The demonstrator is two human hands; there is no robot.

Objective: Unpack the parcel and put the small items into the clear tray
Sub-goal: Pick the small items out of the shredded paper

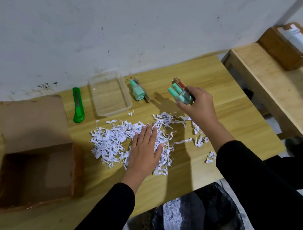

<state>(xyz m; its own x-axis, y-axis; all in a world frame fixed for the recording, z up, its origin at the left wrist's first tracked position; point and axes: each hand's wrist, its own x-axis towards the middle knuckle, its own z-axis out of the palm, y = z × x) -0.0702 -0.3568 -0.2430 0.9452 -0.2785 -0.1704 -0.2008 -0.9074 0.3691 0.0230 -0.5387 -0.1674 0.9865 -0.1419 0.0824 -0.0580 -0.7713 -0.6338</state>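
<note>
An opened cardboard parcel (pixel 38 160) stands at the table's left, its inside looking bare. The clear tray (pixel 110 93) sits by the wall with nothing in it. Just right of the tray lies a mint-green bottle pack (pixel 137 90). My right hand (pixel 198 104) holds a second clear pack of mint-green bottles (pixel 181 93) above the table, to the right of the first. My left hand (pixel 145 149) lies flat, fingers spread, on a heap of white shredded paper (pixel 115 141).
A green utility knife (pixel 78 105) lies between parcel and tray. A bin with a black bag (pixel 202 218) holding some shreds stands below the table's front edge. On a second table at the right sits a brown box (pixel 290 46) with white paper.
</note>
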